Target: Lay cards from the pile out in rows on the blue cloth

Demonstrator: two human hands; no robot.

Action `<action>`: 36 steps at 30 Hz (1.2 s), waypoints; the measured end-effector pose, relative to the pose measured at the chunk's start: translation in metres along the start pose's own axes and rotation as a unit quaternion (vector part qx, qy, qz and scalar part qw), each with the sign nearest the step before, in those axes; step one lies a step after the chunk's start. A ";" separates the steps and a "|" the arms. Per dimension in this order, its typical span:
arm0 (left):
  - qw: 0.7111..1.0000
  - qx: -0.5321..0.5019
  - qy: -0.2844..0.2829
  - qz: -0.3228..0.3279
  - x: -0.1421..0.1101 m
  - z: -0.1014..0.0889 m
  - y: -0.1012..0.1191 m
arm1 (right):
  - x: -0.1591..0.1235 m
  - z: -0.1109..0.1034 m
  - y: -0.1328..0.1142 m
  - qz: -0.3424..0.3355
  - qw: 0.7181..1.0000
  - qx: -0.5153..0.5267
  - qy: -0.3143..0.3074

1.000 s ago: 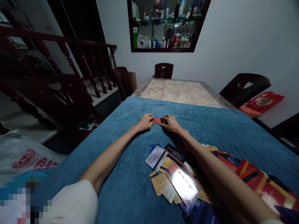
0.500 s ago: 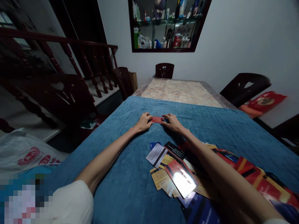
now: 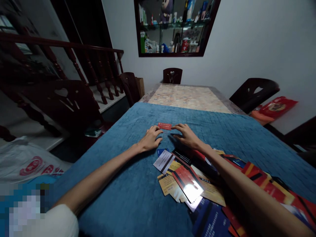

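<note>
A small red card (image 3: 164,126) with pale lettering lies flat on the blue cloth (image 3: 118,171), ahead of both hands. My left hand (image 3: 150,138) is at its near left corner, fingers apart and curved, holding nothing. On the other side my right hand (image 3: 185,135) reaches toward the card's right edge with fingers spread; whether a fingertip touches it I cannot tell. Closer to me is a loose heap of cards, among them a grey card (image 3: 163,160), a shiny red card (image 3: 185,179) and a dark blue card (image 3: 211,219). My right forearm passes over part of the heap.
More red and yellow cards (image 3: 266,184) spread along the right. Beyond the cloth the patterned tabletop (image 3: 190,97) continues to a far chair (image 3: 172,76). Another chair (image 3: 254,93) stands at right, beside a red bag (image 3: 278,107). A white plastic bag (image 3: 29,161) sits at left.
Both hands have let go of the small red card. My left hand has drawn back toward me and the right slightly back, while the card stays on the cloth.
</note>
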State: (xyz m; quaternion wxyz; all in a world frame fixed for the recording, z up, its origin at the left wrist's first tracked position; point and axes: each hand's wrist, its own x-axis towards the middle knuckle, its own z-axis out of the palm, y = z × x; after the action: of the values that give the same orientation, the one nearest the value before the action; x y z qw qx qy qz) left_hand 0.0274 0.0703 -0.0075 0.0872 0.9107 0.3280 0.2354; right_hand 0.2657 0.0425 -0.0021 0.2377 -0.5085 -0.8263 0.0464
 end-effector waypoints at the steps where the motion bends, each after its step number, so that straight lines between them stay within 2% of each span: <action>1: 1.000 0.000 -0.003 0.005 -0.003 -0.001 0.004 | -0.003 -0.001 -0.005 -0.006 1.000 0.008 -0.006; 9: 0.999 0.004 -0.009 0.030 -0.027 -0.003 0.030 | -0.027 -0.007 -0.040 -0.076 0.993 0.061 -0.072; 15: 1.000 0.004 -0.015 0.026 -0.038 -0.005 0.035 | -0.040 -0.009 -0.064 -0.111 0.983 0.083 -0.122; 20: 1.000 -0.009 0.009 0.015 -0.045 -0.002 0.035 | -0.046 -0.003 -0.071 -0.122 0.974 0.064 -0.179; 27: 0.998 -0.056 0.016 0.019 -0.049 -0.004 0.044 | -0.048 -0.003 -0.068 -0.109 0.977 0.042 -0.176; 36: 0.996 -0.082 -0.025 0.036 -0.056 -0.011 0.053 | -0.052 -0.006 -0.064 -0.109 0.984 -0.001 -0.141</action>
State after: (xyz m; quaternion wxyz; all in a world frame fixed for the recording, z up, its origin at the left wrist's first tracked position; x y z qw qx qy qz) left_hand 0.0134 -0.0059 -0.0023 0.1608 0.9175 0.2722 0.2414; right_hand 0.2350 -0.0334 0.0053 0.1225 -0.4039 -0.9020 0.0905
